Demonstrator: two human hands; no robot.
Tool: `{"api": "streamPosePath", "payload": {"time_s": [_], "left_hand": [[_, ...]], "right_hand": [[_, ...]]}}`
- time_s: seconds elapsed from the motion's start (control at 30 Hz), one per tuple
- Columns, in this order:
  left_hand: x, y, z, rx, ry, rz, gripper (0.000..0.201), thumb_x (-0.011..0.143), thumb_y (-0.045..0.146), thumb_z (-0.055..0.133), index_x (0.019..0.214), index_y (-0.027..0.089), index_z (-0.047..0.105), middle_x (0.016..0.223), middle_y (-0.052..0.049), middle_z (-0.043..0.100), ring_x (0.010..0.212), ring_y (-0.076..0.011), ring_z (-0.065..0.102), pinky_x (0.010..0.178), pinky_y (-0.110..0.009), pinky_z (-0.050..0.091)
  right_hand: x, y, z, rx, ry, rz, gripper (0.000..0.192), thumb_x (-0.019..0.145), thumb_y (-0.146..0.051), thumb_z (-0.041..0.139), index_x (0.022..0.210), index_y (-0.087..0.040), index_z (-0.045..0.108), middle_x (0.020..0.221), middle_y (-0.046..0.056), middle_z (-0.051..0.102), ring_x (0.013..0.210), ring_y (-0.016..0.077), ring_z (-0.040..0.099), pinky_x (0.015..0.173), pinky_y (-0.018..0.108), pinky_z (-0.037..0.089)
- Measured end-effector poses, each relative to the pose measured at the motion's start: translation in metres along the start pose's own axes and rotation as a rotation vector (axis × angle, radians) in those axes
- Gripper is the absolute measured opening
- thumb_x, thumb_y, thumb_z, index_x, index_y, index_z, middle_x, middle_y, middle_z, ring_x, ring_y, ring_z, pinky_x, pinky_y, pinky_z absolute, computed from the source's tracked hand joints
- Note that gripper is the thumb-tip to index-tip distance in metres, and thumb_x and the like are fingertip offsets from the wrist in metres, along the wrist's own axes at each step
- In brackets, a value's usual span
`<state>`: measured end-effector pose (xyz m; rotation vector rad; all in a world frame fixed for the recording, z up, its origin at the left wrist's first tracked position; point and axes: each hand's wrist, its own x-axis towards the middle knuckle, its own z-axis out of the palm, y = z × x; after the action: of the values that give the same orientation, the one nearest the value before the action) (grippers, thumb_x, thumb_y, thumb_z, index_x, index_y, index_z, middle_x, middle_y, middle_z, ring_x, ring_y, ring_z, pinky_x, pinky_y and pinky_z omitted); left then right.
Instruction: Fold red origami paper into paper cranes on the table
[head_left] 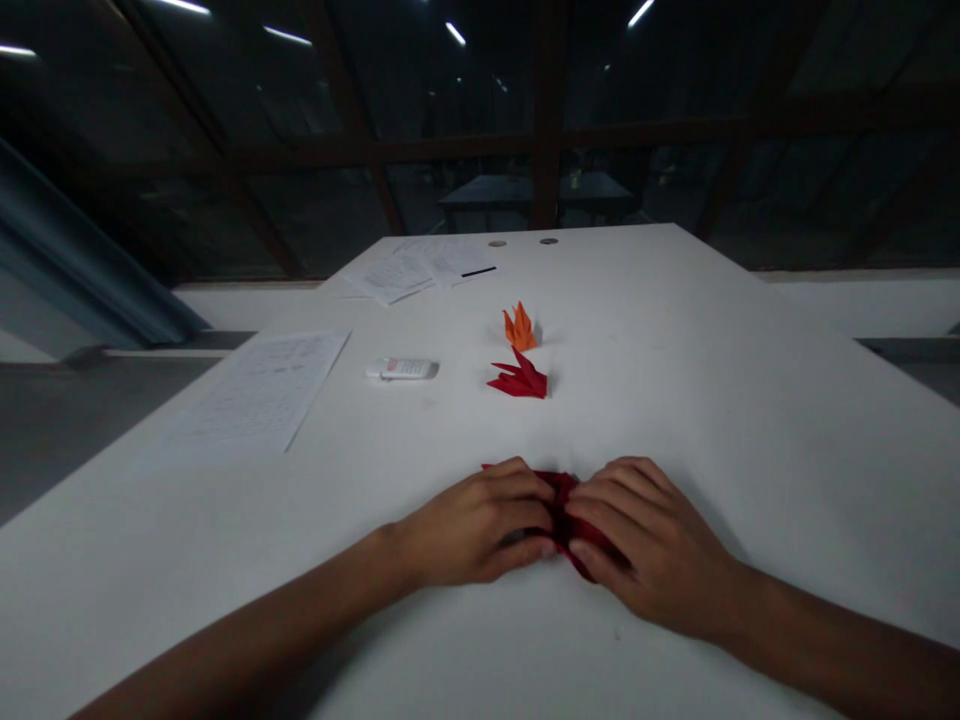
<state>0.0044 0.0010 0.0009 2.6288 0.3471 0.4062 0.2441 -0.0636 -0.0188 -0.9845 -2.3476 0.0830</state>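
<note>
A piece of folded red paper point(562, 487) lies at the near middle of the table, between my two hands. My left hand point(484, 525) grips its left side with bent fingers, the thumb at the near edge. On the right side my right hand point(649, 535) is curled over the paper, thumb underneath the fingers. Much of the paper is hidden by both hands; a red tip shows past the left fingers. Farther off stand a red origami figure point(525, 378) with pointed flaps and, just behind it, a smaller orange origami figure point(520, 328).
The white table point(750, 400) runs up to dark windows. Left of the origami lies a white remote-like device point(403, 369). A written sheet point(255, 390) rests at the left edge, more papers point(405, 268) with a black pen point(478, 271) at the far left. Two round discs point(549, 241) sit at the far edge.
</note>
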Motion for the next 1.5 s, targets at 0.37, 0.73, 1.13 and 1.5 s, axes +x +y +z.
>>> {"api": "streamPosePath", "payload": {"time_s": [0.37, 0.73, 1.13, 1.5], "left_hand": [[-0.001, 0.004, 0.007, 0.018, 0.057, -0.173, 0.021, 0.101, 0.028, 0.050, 0.092, 0.016, 0.065, 0.097, -0.008, 0.065, 0.094, -0.0206, 0.060, 0.091, -0.037, 0.049], [0.002, 0.010, 0.015, -0.021, 0.101, -0.343, 0.016, 0.089, 0.026, 0.067, 0.082, 0.019, 0.055, 0.098, -0.005, 0.060, 0.095, -0.0207, 0.056, 0.086, -0.035, 0.047], [0.000, 0.007, 0.016, 0.175, 0.204, -0.495, 0.048, 0.087, 0.037, 0.070, 0.129, 0.021, 0.053, 0.128, -0.011, 0.061, 0.117, -0.0334, 0.051, 0.100, -0.053, 0.039], [0.001, 0.010, 0.013, 0.097, 0.184, -0.491, 0.040, 0.089, 0.024, 0.069, 0.126, 0.026, 0.054, 0.120, -0.006, 0.064, 0.112, -0.0287, 0.054, 0.102, -0.052, 0.037]], "right_hand": [[-0.003, -0.004, 0.005, 0.014, -0.068, 0.069, 0.010, 0.095, -0.027, 0.062, 0.100, -0.018, 0.063, 0.100, 0.009, 0.073, 0.097, 0.0268, 0.065, 0.101, 0.050, 0.045], [-0.004, 0.000, 0.008, 0.071, -0.084, 0.118, 0.001, 0.097, -0.021, 0.063, 0.097, -0.020, 0.063, 0.102, 0.005, 0.072, 0.098, 0.0244, 0.061, 0.093, 0.047, 0.046], [-0.003, -0.006, 0.004, -0.001, -0.129, 0.030, 0.019, 0.097, -0.026, 0.060, 0.111, -0.020, 0.071, 0.112, 0.009, 0.072, 0.102, 0.0282, 0.059, 0.095, 0.050, 0.048], [-0.001, -0.007, -0.002, 0.195, -0.183, 0.072, 0.040, 0.089, -0.035, 0.070, 0.126, -0.023, 0.068, 0.120, 0.010, 0.068, 0.115, 0.0302, 0.059, 0.102, 0.051, 0.048]]}}
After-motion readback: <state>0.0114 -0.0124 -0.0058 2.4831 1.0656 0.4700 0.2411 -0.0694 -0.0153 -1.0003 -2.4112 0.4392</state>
